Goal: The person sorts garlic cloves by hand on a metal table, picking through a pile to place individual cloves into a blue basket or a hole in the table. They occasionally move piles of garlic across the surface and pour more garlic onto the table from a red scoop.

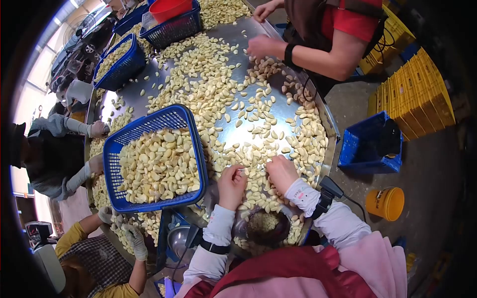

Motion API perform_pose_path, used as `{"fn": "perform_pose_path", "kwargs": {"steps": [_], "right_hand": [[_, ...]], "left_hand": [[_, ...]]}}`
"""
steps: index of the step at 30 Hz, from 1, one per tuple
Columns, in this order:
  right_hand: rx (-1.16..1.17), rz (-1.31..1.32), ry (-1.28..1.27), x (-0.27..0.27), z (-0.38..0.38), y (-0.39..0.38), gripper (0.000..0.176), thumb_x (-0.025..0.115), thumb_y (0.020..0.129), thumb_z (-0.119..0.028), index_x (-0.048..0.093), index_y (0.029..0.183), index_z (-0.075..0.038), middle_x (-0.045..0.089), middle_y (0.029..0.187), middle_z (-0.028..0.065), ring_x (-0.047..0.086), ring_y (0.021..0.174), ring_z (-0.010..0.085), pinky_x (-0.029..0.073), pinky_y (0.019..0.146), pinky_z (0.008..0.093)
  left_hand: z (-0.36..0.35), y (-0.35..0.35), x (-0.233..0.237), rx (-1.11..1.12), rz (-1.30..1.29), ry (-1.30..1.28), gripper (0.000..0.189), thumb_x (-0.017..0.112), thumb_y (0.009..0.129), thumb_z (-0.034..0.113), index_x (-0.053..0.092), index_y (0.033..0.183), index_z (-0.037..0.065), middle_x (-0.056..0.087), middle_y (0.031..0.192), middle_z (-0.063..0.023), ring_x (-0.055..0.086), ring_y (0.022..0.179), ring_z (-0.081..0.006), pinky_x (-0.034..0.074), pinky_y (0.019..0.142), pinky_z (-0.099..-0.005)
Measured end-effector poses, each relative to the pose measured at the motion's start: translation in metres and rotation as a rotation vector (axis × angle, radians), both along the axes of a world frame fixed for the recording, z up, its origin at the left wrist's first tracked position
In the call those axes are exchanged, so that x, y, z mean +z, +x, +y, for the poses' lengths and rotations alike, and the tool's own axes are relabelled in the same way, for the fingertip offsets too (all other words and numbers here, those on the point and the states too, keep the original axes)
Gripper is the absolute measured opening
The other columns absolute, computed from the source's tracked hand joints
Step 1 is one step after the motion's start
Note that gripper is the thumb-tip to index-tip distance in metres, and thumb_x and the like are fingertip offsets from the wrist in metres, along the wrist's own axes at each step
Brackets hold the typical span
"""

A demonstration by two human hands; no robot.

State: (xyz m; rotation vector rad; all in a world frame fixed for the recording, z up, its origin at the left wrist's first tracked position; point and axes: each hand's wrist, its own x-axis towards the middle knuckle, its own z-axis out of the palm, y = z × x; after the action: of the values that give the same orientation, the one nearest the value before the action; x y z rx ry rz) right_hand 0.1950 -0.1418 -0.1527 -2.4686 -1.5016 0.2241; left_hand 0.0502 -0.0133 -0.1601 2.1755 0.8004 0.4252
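Peeled garlic cloves [258,129] lie scattered and heaped over a shiny metal table [243,131]. My left hand [232,187] is low over the cloves near the table's front, its fingers curled and thumb drawn in; what they pinch, if anything, is too small to name. Just to the right, my right hand [281,174] bends down into the cloves with its fingers closed, the tips partly hidden. Between my forearms is a dark round opening [272,229] with pale bits inside. Left of my hands, a blue basket [196,141] full of cloves stands tilted.
More blue baskets [130,64] and a red bowl [169,9] stand at the far left. Across the table, a co-worker's hand [266,47] touches cloves; gloved co-workers work at left. Yellow crates [415,94], a blue bin [365,144] and a yellow bucket [385,203] are at right.
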Motion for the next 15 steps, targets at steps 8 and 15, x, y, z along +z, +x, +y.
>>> {"fn": "perform_pose_path", "kwargs": {"steps": [8, 15], "right_hand": [[-0.060, 0.256, 0.031, 0.008, -0.009, -0.002, 0.008, 0.060, 0.083, -0.012, 0.061, 0.084, -0.004, 0.062, 0.091, 0.0132, 0.062, 0.086, 0.0317, 0.052, 0.075, 0.0416], [0.027, 0.451, 0.234, 0.037, -0.009, -0.027, 0.017, 0.062, 0.083, -0.016, 0.067, 0.083, 0.000, 0.062, 0.071, 0.0171, 0.062, 0.067, 0.0346, 0.051, 0.064, 0.0412]], "left_hand": [[-0.021, -0.015, 0.002, 0.203, -0.454, -0.991, 0.017, 0.067, 0.083, -0.009, 0.066, 0.099, -0.003, 0.069, 0.102, -0.0106, 0.066, 0.088, -0.0144, 0.053, 0.075, -0.0237], [-0.028, -0.014, 0.016, -0.032, -0.371, -0.317, 0.017, 0.073, 0.077, -0.007, 0.070, 0.094, -0.003, 0.070, 0.104, -0.0124, 0.067, 0.085, -0.0157, 0.054, 0.075, -0.0253]]}}
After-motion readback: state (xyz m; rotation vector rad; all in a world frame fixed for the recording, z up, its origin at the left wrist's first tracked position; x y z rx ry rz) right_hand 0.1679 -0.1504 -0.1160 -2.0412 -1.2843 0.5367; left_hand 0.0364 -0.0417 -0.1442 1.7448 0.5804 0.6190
